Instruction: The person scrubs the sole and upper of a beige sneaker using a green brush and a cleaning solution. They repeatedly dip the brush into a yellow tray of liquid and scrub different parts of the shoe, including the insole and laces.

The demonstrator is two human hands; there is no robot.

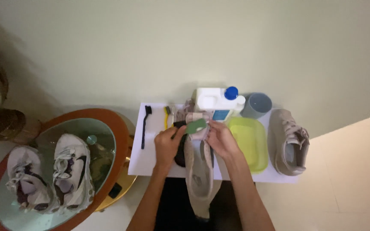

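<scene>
While hands hold shoe, green tub empty

1 white rectangular jug with blue cap and blue label, at the mat's far edge

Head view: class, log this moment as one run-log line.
left hand: on shoe toe | right hand: on shoe toe | beige shoe: sole up, over lap | green basin: right of hands

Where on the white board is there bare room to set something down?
Bare strips on the white board: around the black brush, and its near right corner by the lone shoe. Crowded: the middle, with both hands, held shoe, bottle, green tub.
</scene>
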